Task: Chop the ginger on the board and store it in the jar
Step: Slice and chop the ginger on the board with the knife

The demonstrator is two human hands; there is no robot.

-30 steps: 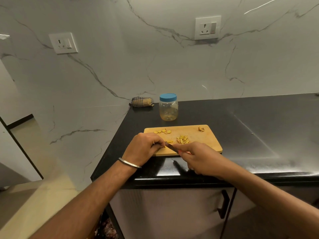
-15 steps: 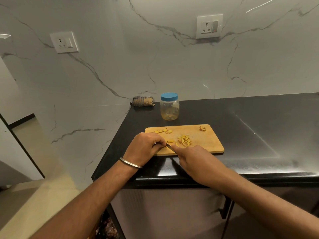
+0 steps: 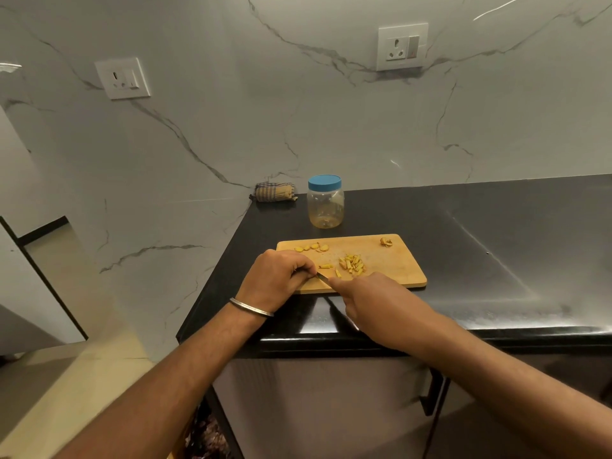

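Two hands: left [image 3: 276,279], right [image 3: 377,304]. One knife [image 3: 323,279]. One board [image 3: 390,260]. One jar [image 3: 325,207], one blue lid [image 3: 324,182]. Two wall sockets [image 3: 122,78] [image 3: 402,47]. One rolled cloth [image 3: 274,192]. One bangle [image 3: 251,307]. Ginger pieces [image 3: 351,263]: too many, too small to count.

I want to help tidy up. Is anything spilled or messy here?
Nothing is spilled. The ginger bits all lie on the board, and the jar stands upright with its lid on. One scrap sits apart near the board's far corner.

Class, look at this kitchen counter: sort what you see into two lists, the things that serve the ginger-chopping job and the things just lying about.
Part of the job:
chopping board
chopped ginger
ginger slices
knife, gripped by the right hand
left hand, fingers curled at the blade
jar, blue lid on

Lying about:
rolled checked cloth
wall sockets
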